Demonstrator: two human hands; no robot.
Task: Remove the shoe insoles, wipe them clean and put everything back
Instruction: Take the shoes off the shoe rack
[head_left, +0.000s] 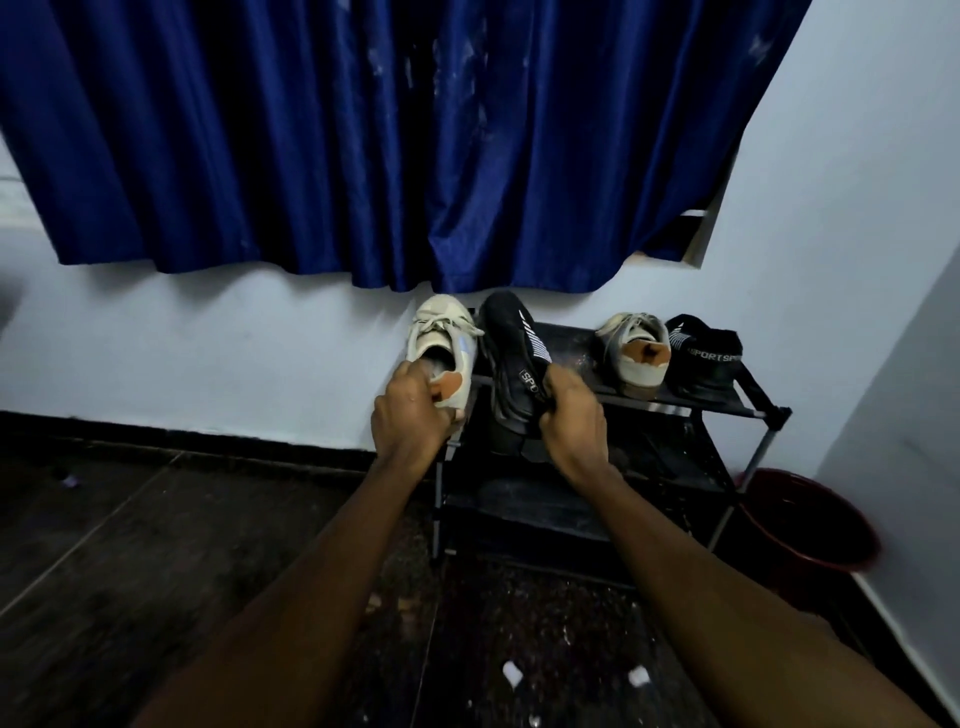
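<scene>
Head view, looking down at a black shoe rack (727, 402) against a pale wall, blue curtain (363, 145) hanging above it. Rack top shelf holds two shoes sitting flat on the right side: a beige sneaker (635, 353) with tan heel lining, heel toward camera, and just right of it a black sock-style shoe (701, 358) with white lettering on the collar. Lower shelves dark, contents hard to tell. Red bucket (810, 525) on the floor right of the rack, near the corner; inside not visible.

Left hand (410, 415) grips the heel of a second beige sneaker (441, 343), fingers clenched around the back, thumb at the heel opening; shoe tilted toe-up at the rack's left edge. Right hand (574, 415) clasps the collar of a second black shoe (511, 364), fingers wrapped on the ankle opening; shoe also tilted toe-up, sole side facing left, beside the beige one, nearly touching. Both forearms bare, stretched forward from bottom of frame, roughly parallel. Insoles not visible, cannot tell if inside the shoes. Dark tiled floor (156, 545) with small white scraps (511, 673) near the bottom.
</scene>
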